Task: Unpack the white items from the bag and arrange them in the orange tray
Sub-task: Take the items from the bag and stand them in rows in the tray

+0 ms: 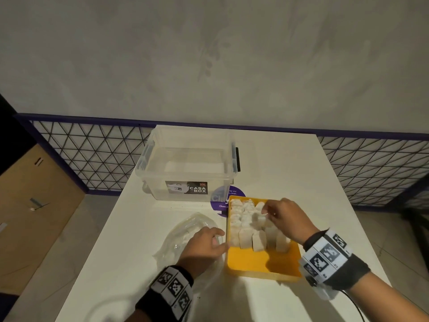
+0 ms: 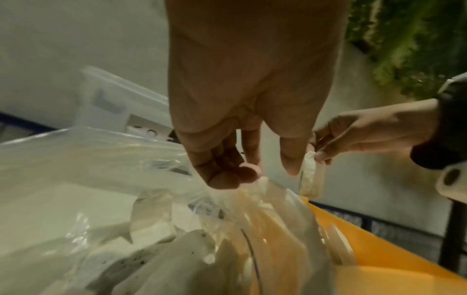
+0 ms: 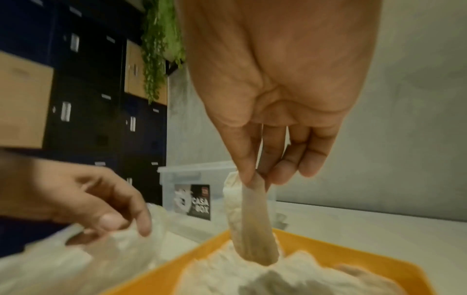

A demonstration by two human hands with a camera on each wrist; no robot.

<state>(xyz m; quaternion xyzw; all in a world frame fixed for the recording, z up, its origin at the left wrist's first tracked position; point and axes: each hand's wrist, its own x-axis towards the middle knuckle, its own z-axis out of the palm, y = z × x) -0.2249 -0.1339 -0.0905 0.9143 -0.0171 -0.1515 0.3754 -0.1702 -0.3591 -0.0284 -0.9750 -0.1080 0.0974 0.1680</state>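
Observation:
An orange tray (image 1: 255, 266) (image 3: 328, 251) (image 2: 379, 249) lies on the white table, with several white items (image 1: 246, 219) (image 3: 252, 279) standing in rows in its far half. Over those rows my right hand (image 1: 267, 211) (image 3: 255, 175) (image 2: 321, 153) pinches one more white item (image 3: 252, 223) (image 2: 310, 177) by its top; its lower end hangs among the others. Left of the tray lies the clear plastic bag (image 1: 185, 226) (image 2: 76, 159) (image 3: 63, 259). My left hand (image 1: 218, 240) (image 2: 252, 171) (image 3: 121, 223) holds its rim with curled fingers, next to the tray's left wall.
A clear lidless storage box (image 1: 188, 168) labelled CASA BOX stands behind the tray, with a purple round sticker (image 1: 222, 201) on the table between them. The tray's near half is bare orange floor. A mesh fence (image 1: 92, 154) runs behind the table; cardboard boxes (image 1: 30, 205) stand at left.

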